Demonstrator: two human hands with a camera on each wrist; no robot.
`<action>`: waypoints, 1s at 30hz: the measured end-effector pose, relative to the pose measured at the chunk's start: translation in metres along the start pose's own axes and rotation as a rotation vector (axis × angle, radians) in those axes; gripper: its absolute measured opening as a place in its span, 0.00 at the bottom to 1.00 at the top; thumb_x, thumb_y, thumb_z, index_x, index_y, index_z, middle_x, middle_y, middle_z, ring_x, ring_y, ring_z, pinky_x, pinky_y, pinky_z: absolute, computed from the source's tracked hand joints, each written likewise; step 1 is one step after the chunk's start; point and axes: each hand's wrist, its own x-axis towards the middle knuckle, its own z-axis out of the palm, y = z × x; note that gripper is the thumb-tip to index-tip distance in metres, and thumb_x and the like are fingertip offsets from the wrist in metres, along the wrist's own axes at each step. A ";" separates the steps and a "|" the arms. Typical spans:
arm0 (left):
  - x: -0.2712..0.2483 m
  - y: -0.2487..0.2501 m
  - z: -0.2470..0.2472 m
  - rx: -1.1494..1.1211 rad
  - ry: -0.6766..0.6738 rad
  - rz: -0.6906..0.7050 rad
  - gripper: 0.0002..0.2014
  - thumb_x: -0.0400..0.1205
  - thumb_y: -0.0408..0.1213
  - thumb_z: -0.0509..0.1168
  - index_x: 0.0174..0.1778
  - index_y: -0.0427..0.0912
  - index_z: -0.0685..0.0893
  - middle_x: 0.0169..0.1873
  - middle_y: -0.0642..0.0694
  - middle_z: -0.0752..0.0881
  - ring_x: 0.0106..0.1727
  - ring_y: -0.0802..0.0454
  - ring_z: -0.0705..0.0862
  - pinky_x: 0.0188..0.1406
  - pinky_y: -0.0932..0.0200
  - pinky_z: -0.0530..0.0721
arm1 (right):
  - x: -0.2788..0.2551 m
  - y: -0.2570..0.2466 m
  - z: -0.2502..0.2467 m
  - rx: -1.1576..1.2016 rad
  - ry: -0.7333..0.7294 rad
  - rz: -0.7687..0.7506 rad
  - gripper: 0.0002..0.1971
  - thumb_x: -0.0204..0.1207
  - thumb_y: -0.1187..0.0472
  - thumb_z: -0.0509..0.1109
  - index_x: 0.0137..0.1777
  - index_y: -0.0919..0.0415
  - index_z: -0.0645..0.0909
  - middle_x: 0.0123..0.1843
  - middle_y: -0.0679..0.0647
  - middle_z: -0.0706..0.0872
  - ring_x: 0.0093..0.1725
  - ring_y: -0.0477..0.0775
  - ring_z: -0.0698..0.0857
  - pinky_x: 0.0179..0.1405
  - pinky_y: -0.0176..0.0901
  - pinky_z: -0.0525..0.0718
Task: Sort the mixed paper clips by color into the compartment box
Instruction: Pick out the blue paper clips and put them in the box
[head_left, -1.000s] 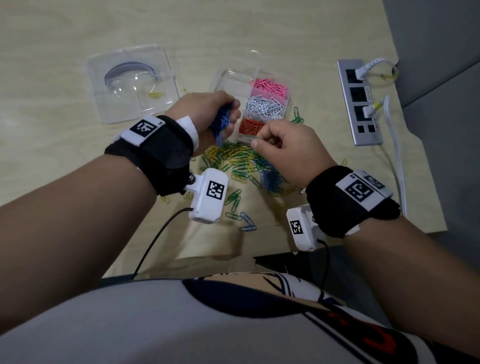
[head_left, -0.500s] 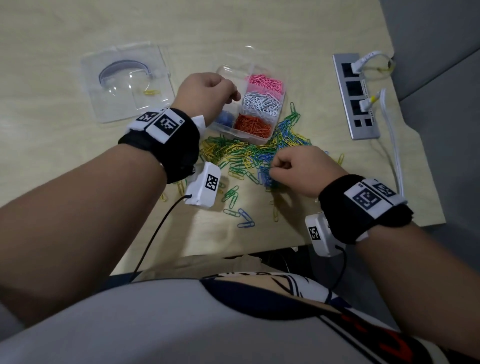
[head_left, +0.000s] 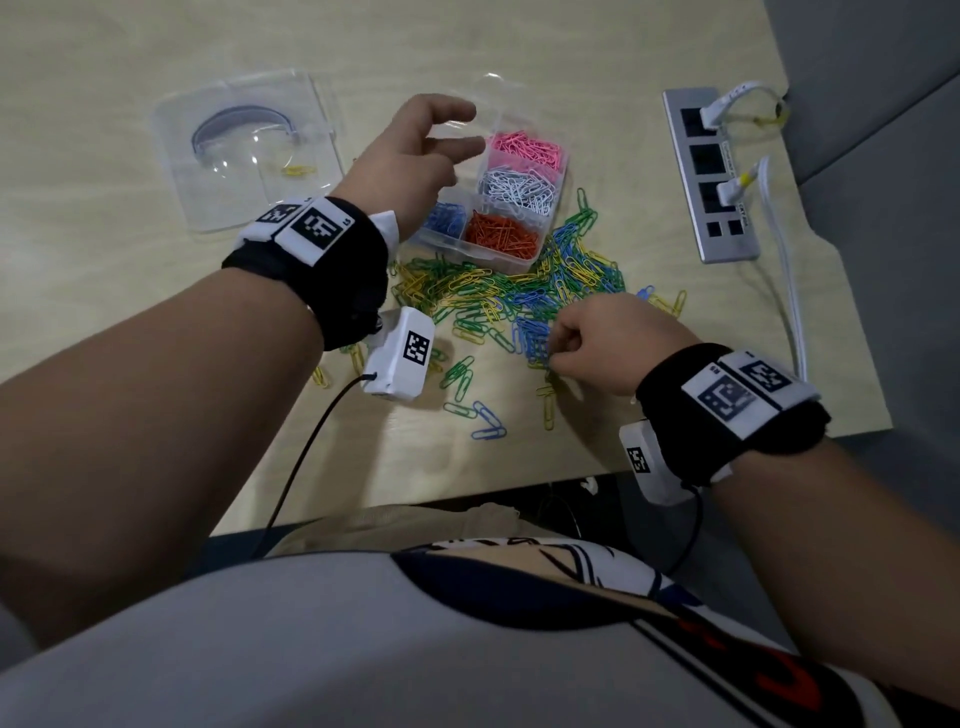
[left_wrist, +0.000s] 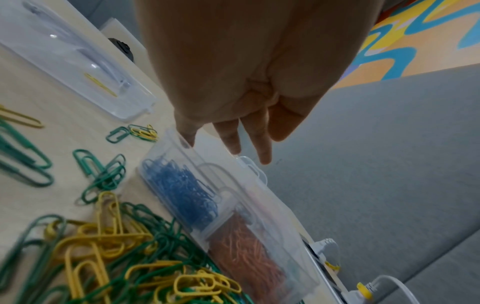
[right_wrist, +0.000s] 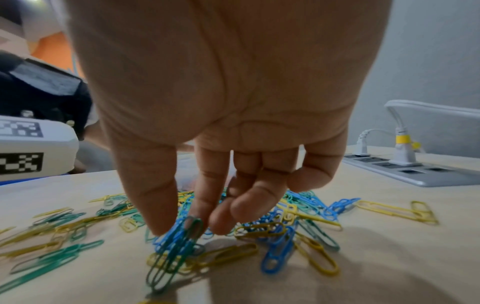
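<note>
The clear compartment box (head_left: 503, 264) holds pink (head_left: 525, 150), white (head_left: 519, 188), orange (head_left: 501, 237) and blue clips (head_left: 444, 218) in separate compartments. My left hand (head_left: 460, 132) hovers over its far left side with fingers straight and spread, holding nothing; the left wrist view shows the fingertips (left_wrist: 263, 158) above the box's blue compartment (left_wrist: 182, 191). In front of the box lies a mixed pile of green, yellow and blue clips (head_left: 488, 296). My right hand (head_left: 553, 351) is down on the pile, thumb and forefinger pinching a small bunch of blue clips (right_wrist: 179, 232) with a green one caught in it.
A clear plastic lid (head_left: 244, 150) with one yellow clip lies at the back left. A grey power strip (head_left: 711, 171) with white plugs and a cable sits at the right. A few loose clips (head_left: 483, 421) lie near the table's front edge.
My left hand went from gripping blue clips to open above the box, and blue clips now show in the compartment. My right hand dropped from the box to the pile and pinched blue clips.
</note>
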 end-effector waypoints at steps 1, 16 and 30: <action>0.000 0.001 0.001 0.018 -0.010 0.008 0.24 0.76 0.26 0.55 0.60 0.60 0.76 0.57 0.55 0.88 0.62 0.62 0.83 0.53 0.65 0.76 | 0.000 0.000 0.001 0.012 0.032 0.010 0.04 0.74 0.52 0.69 0.39 0.46 0.80 0.42 0.45 0.85 0.48 0.53 0.84 0.52 0.48 0.85; -0.059 -0.008 0.018 -0.117 -0.006 -0.156 0.08 0.79 0.32 0.64 0.37 0.46 0.84 0.27 0.50 0.84 0.30 0.54 0.79 0.32 0.60 0.78 | 0.021 -0.021 0.019 -0.021 0.282 -0.024 0.09 0.80 0.59 0.65 0.56 0.60 0.82 0.52 0.58 0.85 0.52 0.62 0.83 0.41 0.45 0.74; -0.076 -0.021 0.051 -0.501 -0.154 -0.632 0.25 0.88 0.55 0.49 0.51 0.38 0.81 0.39 0.41 0.86 0.40 0.46 0.88 0.43 0.50 0.89 | -0.002 -0.023 -0.002 0.374 0.426 -0.199 0.02 0.71 0.58 0.75 0.43 0.51 0.87 0.35 0.44 0.86 0.36 0.41 0.83 0.43 0.38 0.82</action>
